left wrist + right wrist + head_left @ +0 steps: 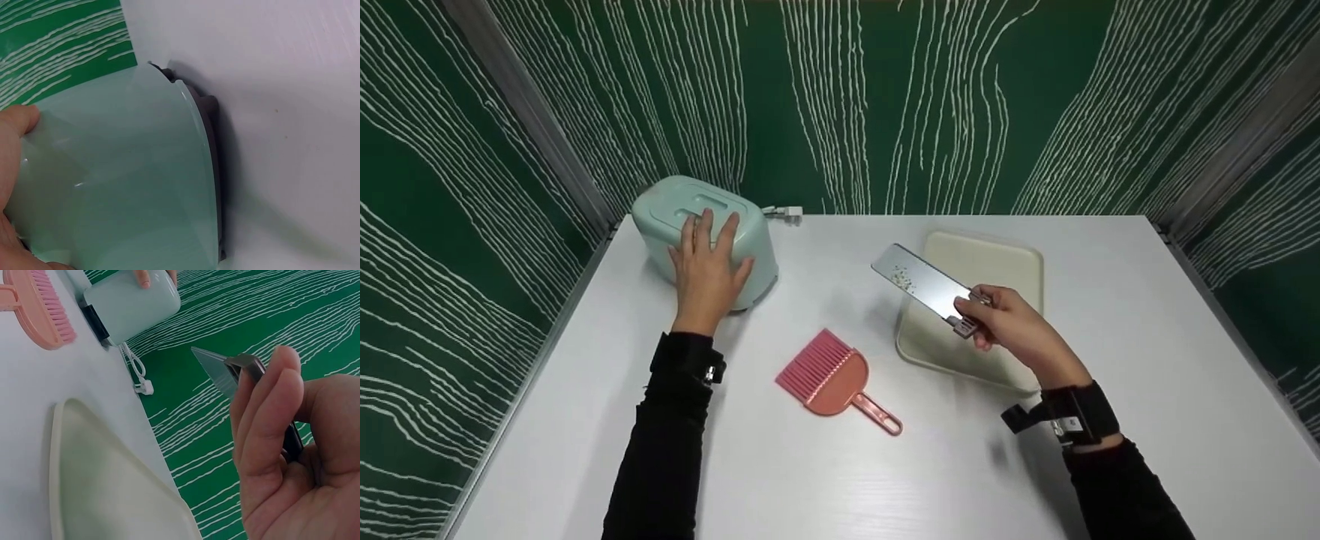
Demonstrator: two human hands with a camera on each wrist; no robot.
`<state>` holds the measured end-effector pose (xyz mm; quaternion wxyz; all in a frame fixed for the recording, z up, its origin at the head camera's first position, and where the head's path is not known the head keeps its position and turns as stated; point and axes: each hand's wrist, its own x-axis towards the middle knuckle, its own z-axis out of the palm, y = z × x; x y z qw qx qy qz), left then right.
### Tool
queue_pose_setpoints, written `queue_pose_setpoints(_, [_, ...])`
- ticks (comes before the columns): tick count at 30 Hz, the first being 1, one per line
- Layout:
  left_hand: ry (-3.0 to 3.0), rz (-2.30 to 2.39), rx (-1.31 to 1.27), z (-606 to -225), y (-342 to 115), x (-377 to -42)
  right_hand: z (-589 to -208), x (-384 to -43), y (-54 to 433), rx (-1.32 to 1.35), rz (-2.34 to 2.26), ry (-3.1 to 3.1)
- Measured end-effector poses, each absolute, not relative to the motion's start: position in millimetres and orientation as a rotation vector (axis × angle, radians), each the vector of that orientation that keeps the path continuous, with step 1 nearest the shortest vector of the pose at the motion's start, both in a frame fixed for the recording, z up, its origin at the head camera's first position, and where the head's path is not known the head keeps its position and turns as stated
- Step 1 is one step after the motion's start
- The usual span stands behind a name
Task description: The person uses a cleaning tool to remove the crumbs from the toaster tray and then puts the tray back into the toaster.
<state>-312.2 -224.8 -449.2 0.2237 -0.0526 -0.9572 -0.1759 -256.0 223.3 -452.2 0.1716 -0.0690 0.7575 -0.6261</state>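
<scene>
A mint-green toaster (697, 217) stands at the back left of the table. My left hand (706, 277) rests on it, fingers spread over the top and thumb against the side; the left wrist view shows the toaster's wall (124, 169) close up. My right hand (1009, 322) pinches a shiny metal crumb tray (922, 281) by its end, thumb on top. Small pale crumbs (901, 277) lie near the tray's far end. The right wrist view shows the crumb tray (216, 371) edge-on above my curled fingers. Below it, a cream rectangular tray (945, 349) lies on the table.
A pink brush (836, 386) lies on the white table (810, 480) between my arms, bristles toward the upper left. A white plug (789, 212) with its cord sits behind the toaster. Green walls (877, 105) with white streaks enclose the table's back and sides.
</scene>
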Motion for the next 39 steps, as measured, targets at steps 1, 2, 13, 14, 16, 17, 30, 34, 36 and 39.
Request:
queue_pose_setpoints(1, [-2.639, -0.486, -0.151, -449, -224, -312, -452, -255, 226, -0.192, -1.783, 2.153])
queue_pose_setpoints(2, [-2.635, -0.485, -0.158, -449, -223, -313, -452, -254, 229, -0.188, -1.789, 2.153])
queue_pose_setpoints(13, [-2.668, -0.473, -0.156, -449, -221, -313, -451, -241, 250, -0.148, -1.823, 2.181])
queue_pose_setpoints(14, [-2.671, -0.474, -0.157, -449, -222, -313, -450, -240, 252, -0.146, -1.823, 2.184])
queue_pose_setpoints(16, [-2.679, -0.476, -0.156, -449, -222, -313, -449, -237, 256, -0.140, -1.824, 2.189])
queue_pose_setpoints(17, [-2.682, -0.476, -0.155, -449, -222, -313, -448, -235, 258, -0.137, -1.827, 2.192])
queue_pose_setpoints(30, [-2.690, -0.489, -0.144, -449, -225, -311, -438, -220, 282, -0.097, -1.901, 2.183])
queue_pose_setpoints(34, [-2.674, -0.492, -0.150, -449, -226, -311, -437, -218, 287, -0.070, -1.935, 2.170])
queue_pose_setpoints(36, [-2.672, -0.492, -0.150, -449, -226, -311, -438, -218, 290, -0.054, -1.948, 2.166])
queue_pose_setpoints(39, [-2.672, -0.496, -0.146, -448, -227, -311, -438, -217, 294, -0.036, -1.960, 2.161])
